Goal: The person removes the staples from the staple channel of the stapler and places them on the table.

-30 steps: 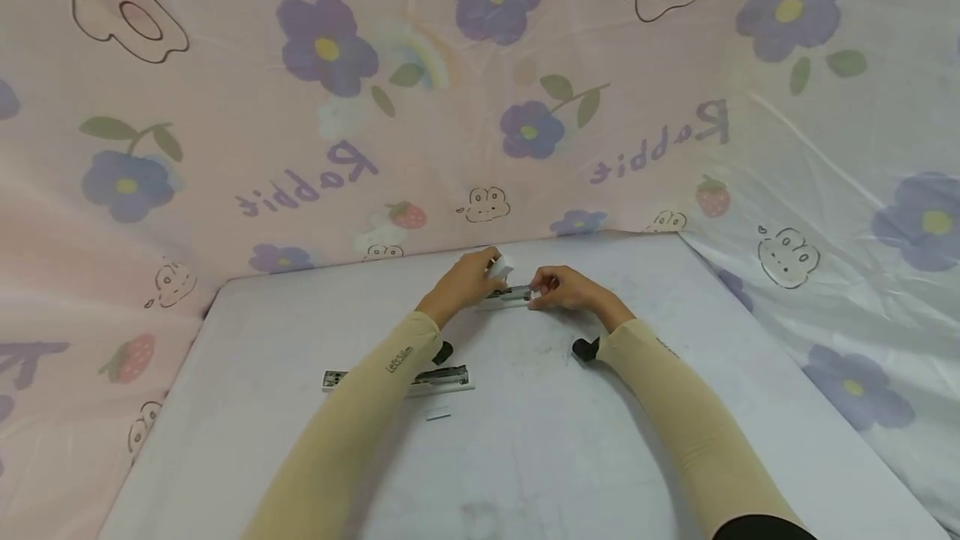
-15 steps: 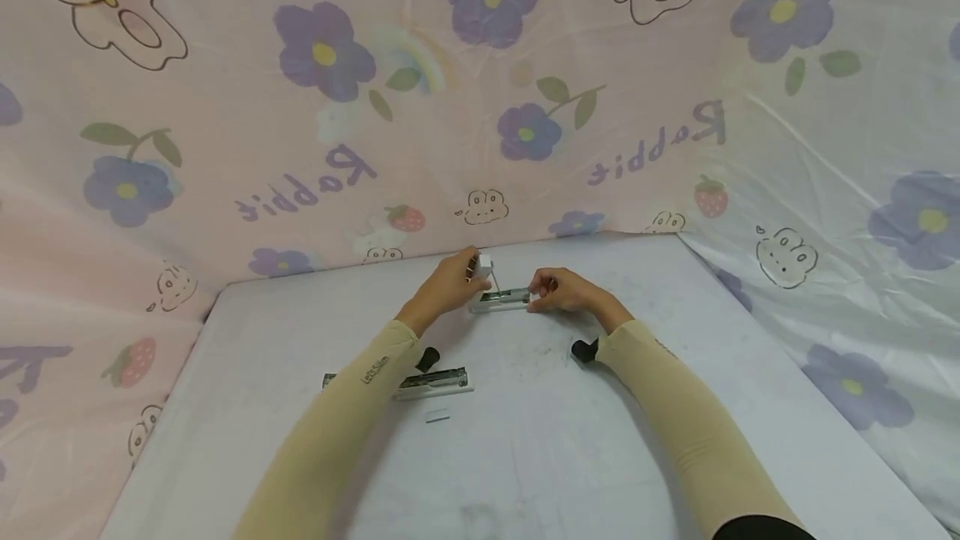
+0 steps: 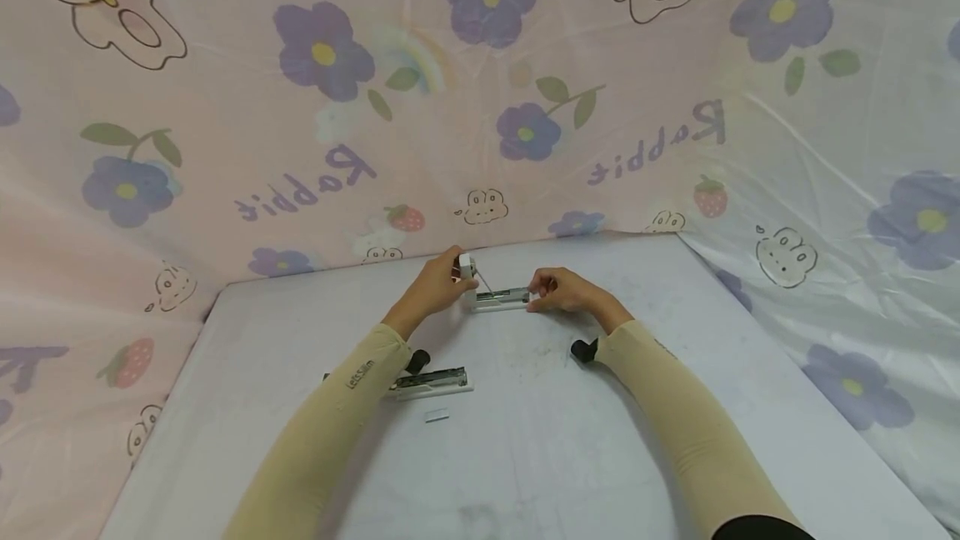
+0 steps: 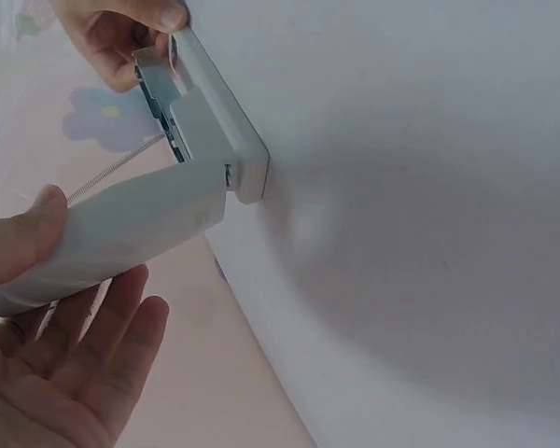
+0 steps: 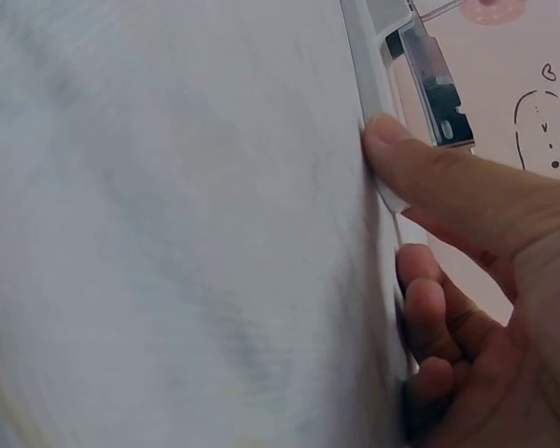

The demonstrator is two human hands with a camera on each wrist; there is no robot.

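Observation:
A white stapler (image 4: 191, 140) stands on the table with its top arm swung up and back from the base. My left hand (image 3: 431, 283) pinches the raised arm (image 4: 121, 229) between thumb and fingers. A thin spring (image 4: 117, 166) stretches from that arm to the metal staple channel (image 4: 163, 89). At the stapler's front end, my right hand (image 3: 564, 288) grips the base (image 5: 378, 79) between thumb and curled fingers. Staples inside the channel cannot be made out.
A second opened stapler (image 3: 431, 383) lies nearer, partly behind the left sleeve (image 3: 322, 415). In front of it lies a small strip of staples (image 3: 437, 416). The white table (image 3: 570, 440) meets a patterned cloth (image 3: 420, 123) at the back.
My left hand has moved left, tilting the stapler's top arm further back and uncovering the channel and spring. My right hand has stayed at the front end.

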